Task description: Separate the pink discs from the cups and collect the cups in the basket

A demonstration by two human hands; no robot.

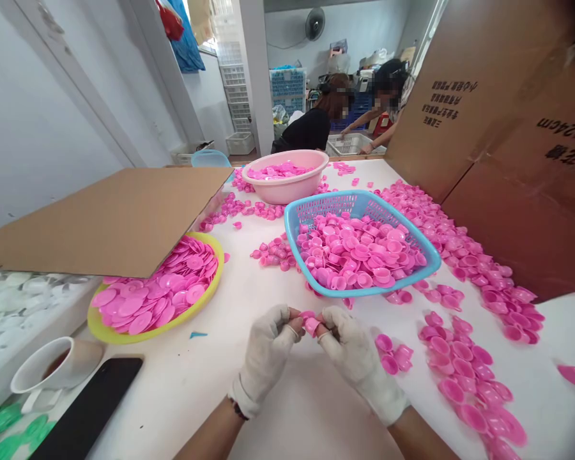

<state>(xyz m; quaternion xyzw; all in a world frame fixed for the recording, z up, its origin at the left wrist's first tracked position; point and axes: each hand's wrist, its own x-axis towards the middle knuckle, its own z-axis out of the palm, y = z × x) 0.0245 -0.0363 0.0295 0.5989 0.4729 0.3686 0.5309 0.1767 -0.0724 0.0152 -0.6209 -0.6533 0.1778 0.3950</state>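
My left hand (267, 358) and my right hand (357, 358), both in white gloves with bare fingertips, meet over the white table. Between their pinched fingers is a small pink plastic toy cup (311, 326), tilted, with a flat pink rim or saucer-like piece against its upper side. Whether that piece is separate I cannot tell. Just beyond my hands stands a blue basket (316, 289) heaped with pink cups and saucers. A few loose pink cups (390, 364) lie right of my right hand. To the left, a yellow basin (211, 291) holds many flat pink saucers (141, 306).
Pink cups (464, 358) lie in piles along the right, beside a large cardboard box (498, 211). A pink basin (287, 191) stands at the back. A cardboard flap (105, 217), a phone (91, 409) and a drink mug (81, 361) are left. Two people bend over a white crate (349, 145) beyond.
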